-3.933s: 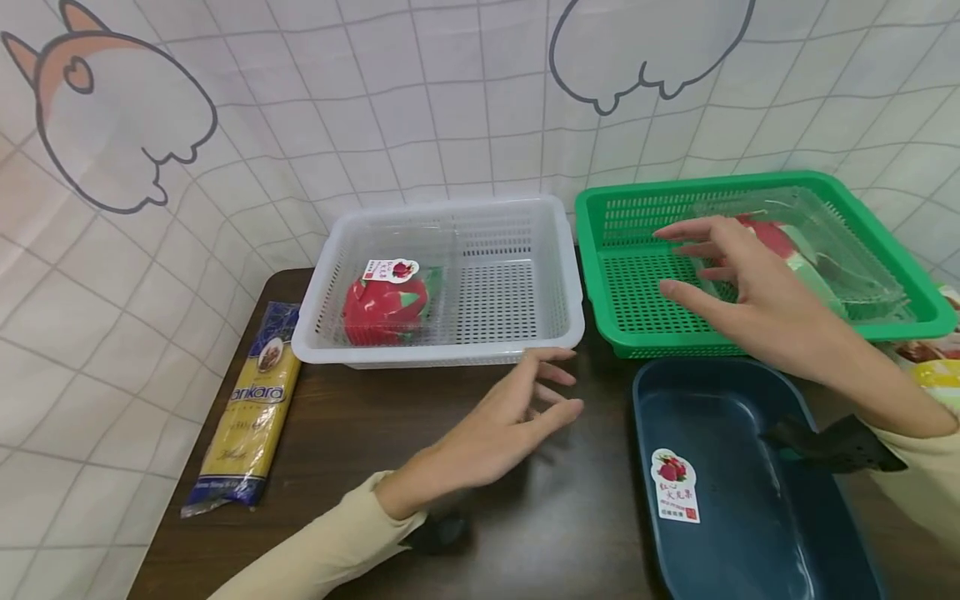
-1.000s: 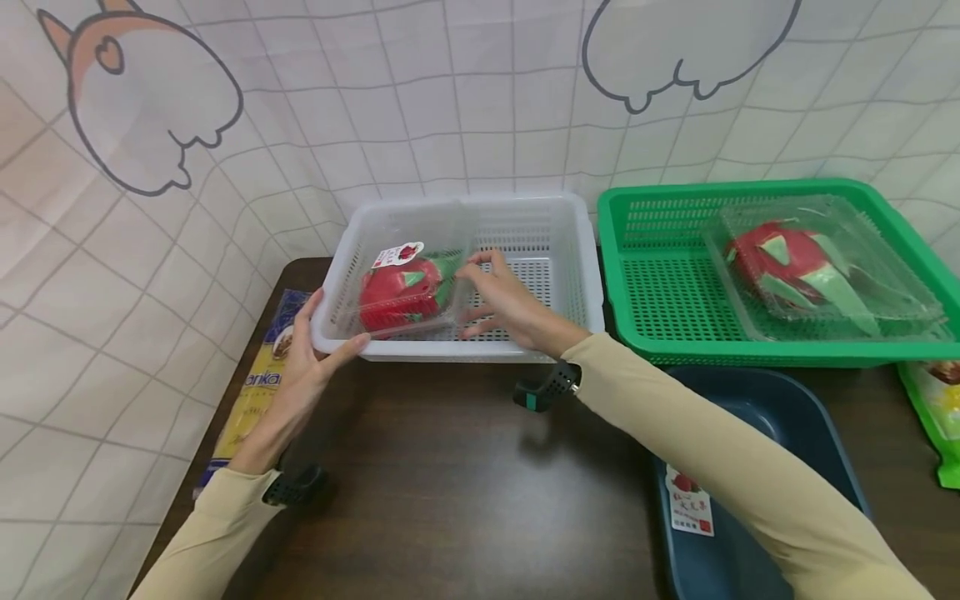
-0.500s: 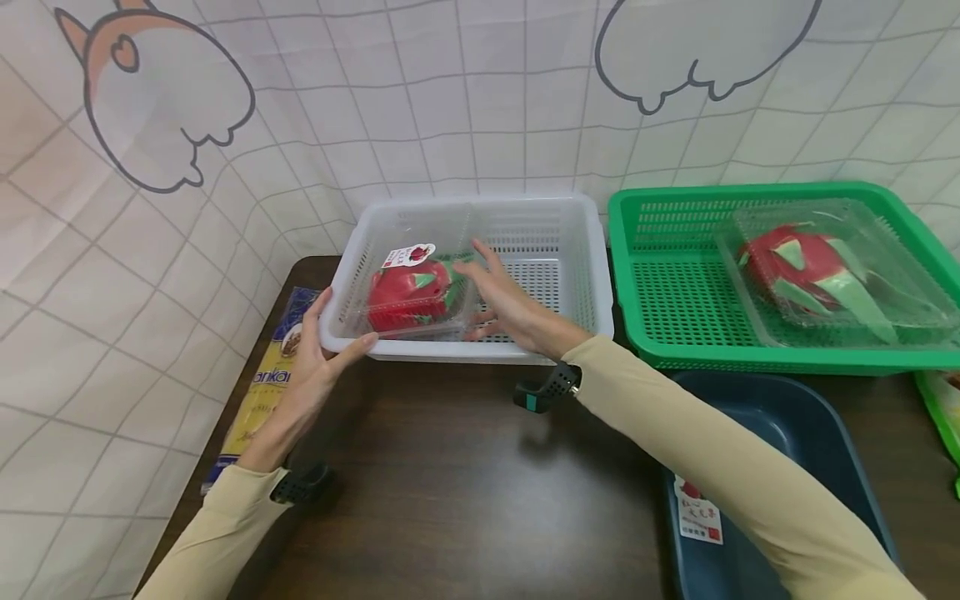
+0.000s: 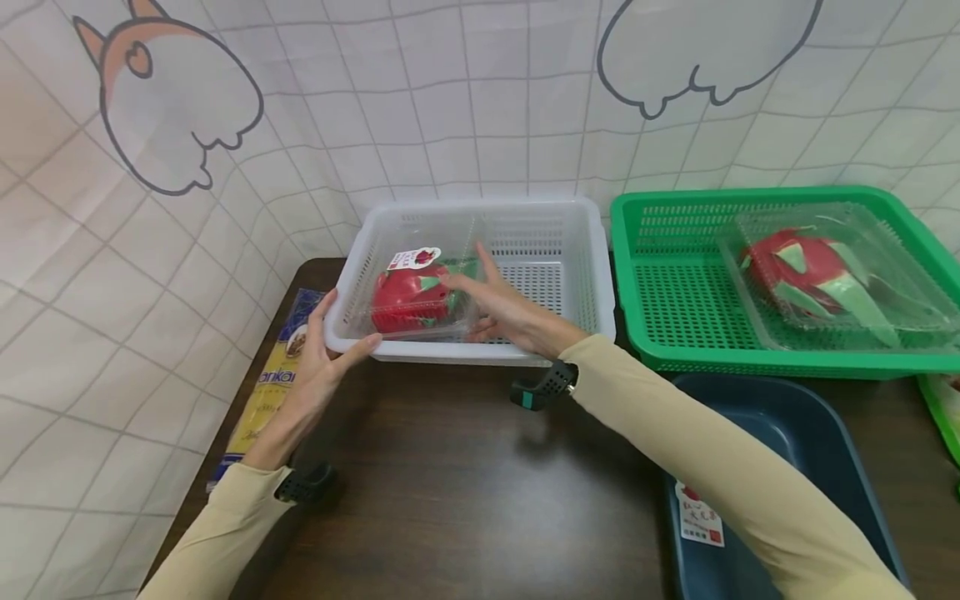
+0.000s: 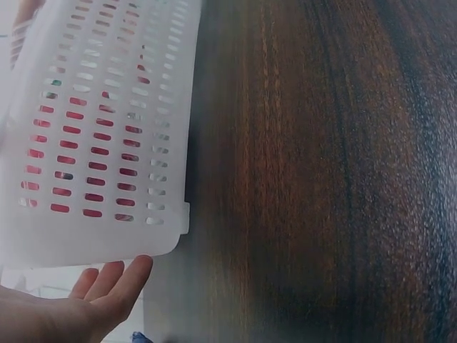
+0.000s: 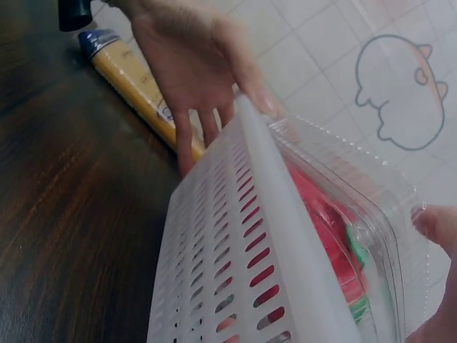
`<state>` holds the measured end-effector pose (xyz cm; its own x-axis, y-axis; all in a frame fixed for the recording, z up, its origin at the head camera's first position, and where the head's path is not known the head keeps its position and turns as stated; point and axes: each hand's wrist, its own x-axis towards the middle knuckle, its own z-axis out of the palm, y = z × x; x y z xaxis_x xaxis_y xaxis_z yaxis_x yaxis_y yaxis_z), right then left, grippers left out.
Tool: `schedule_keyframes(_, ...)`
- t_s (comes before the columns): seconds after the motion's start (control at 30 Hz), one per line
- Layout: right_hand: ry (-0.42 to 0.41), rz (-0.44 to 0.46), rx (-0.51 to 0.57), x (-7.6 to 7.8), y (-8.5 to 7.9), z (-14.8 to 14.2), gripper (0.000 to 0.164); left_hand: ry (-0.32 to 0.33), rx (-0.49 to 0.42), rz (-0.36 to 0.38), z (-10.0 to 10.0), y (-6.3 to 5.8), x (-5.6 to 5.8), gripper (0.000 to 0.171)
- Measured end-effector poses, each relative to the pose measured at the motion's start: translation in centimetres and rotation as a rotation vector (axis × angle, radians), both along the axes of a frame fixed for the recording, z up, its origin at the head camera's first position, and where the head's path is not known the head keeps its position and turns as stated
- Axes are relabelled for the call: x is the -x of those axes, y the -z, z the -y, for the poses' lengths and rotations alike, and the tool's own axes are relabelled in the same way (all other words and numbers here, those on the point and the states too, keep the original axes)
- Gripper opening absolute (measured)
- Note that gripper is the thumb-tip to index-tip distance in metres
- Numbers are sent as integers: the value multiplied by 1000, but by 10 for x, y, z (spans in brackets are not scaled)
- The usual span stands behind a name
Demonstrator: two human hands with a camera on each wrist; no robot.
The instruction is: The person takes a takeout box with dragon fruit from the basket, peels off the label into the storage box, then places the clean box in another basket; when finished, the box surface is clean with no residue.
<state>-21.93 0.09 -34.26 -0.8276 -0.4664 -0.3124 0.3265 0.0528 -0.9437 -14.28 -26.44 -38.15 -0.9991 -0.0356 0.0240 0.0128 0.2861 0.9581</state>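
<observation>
A white perforated basket (image 4: pixel 420 349) stands at the back left of the table. In its left half lies a clear plastic clamshell box (image 4: pixel 442 229) with a red and green dragon fruit (image 4: pixel 405 302) inside and a white label (image 4: pixel 414 258) on top. My left hand (image 4: pixel 311 383) holds the basket's front left corner, thumb at the front rim and fingers along the outer end wall. My right hand (image 4: pixel 513 317) reaches inside with its thumb over the lid and its index finger straight. Its other fingers lie by the box's right side, partly hidden.
To the right stands a green basket (image 4: pixel 675 354) with another boxed dragon fruit (image 4: pixel 802 267). A dark blue tray (image 4: pixel 757 417) with a label (image 4: pixel 700 517) sits in front of it, partly beneath my right forearm. A yellow pasta packet (image 4: pixel 258 412) lies at the left edge.
From near the green basket, my right hand has crossed left to the boxed fruit, and my left hand has taken the white basket's corner. Lately the right thumb has slid farther over the lid.
</observation>
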Motion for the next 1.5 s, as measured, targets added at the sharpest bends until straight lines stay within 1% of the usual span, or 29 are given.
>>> schedule_keyframes(0.37, 75, 27, 72, 0, 0, 1, 96, 4, 0, -14, 0, 1, 0, 91)
schedule_keyframes(0.6, 157, 35, 105, -3, -1, 1, 94, 9, 21, -15, 1, 2, 2, 92)
schedule_keyframes(0.67, 173, 46, 137, -5, -2, -1, 92, 13, 19, -18, 0, 3, 2, 92)
schedule_keyframes(0.8, 175, 33, 194, -7, -9, -8, 87, 20, 15, -24, -1, 4, 3, 92)
schedule_keyframes(0.97, 150, -37, 227, -11, -28, -19, 85, 11, 21, -22, 0, 3, 2, 93)
schedule_keyframes(1.1, 103, -101, 224, -21, -46, -35, 81, 9, 28, -20, 1, 2, 2, 93)
schedule_keyframes(1.2, 56, -147, 185, -33, -60, -49, 79, 17, 34, -24, 1, 2, 2, 93)
schedule_keyframes(1.3, 17, -177, 137, -47, -72, -65, 78, 25, 22, -39, 2, 2, 2, 90)
schedule_keyframes(1.4, -33, -209, 91, -64, -78, -79, 75, 40, -4, -61, 3, 3, 1, 87)
schedule_keyframes(1.5, -81, -228, 49, -82, -78, -91, 72, 60, -31, -86, 2, 5, 1, 86)
